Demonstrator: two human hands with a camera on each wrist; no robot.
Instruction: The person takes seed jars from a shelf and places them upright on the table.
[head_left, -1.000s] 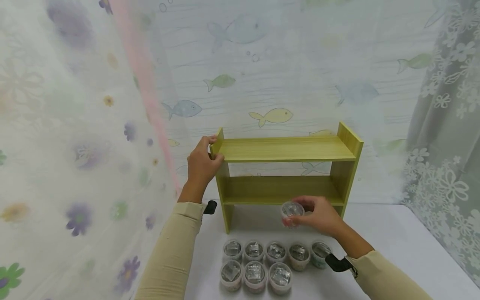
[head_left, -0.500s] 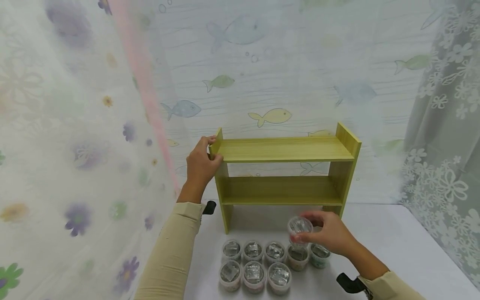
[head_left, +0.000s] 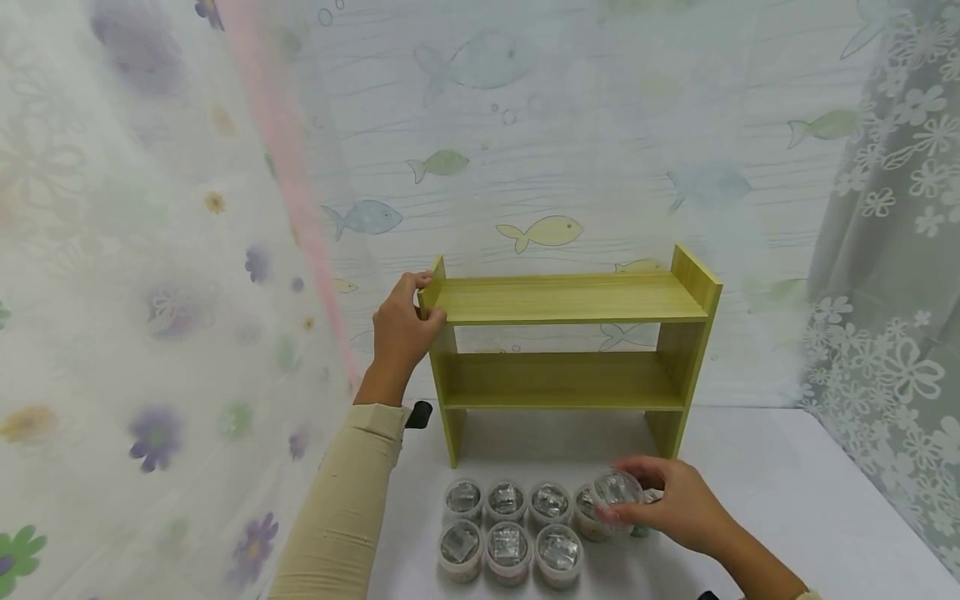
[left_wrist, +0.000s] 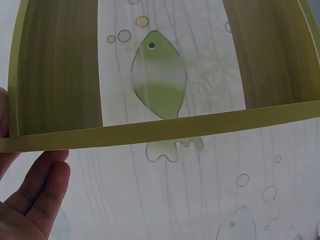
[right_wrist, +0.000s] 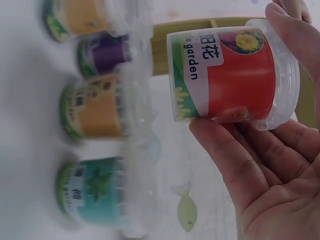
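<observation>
In the head view my left hand (head_left: pixel 405 329) grips the upper left side panel of a small yellow-green wooden shelf (head_left: pixel 570 300), thumb in front and fingers behind. The left wrist view shows its fingers at a board's edge (left_wrist: pixel 175 131). My right hand (head_left: pixel 686 508) holds a small clear-lidded plastic tub (head_left: pixel 617 486) between thumb and fingers. The right wrist view shows the tub's red label (right_wrist: pixel 240 80) with a flower picture and "garden" on it. It hangs over the right end of a row of similar tubs, partly hiding one and most of a teal-labelled tub (right_wrist: pixel 102 190).
Several lidded tubs stand in two rows on the white table (head_left: pixel 765 483), such as a front-row tub (head_left: pixel 559 554) and a back-row tub (head_left: pixel 462 498). Behind the shelf hangs a fish-print curtain (head_left: pixel 600 125). A flowered curtain (head_left: pixel 150 292) hangs on the left.
My right hand has moved down and right with the red-labelled tub, from in front of the lower shelf board to over the back row's right end. The left hand stays in place.
</observation>
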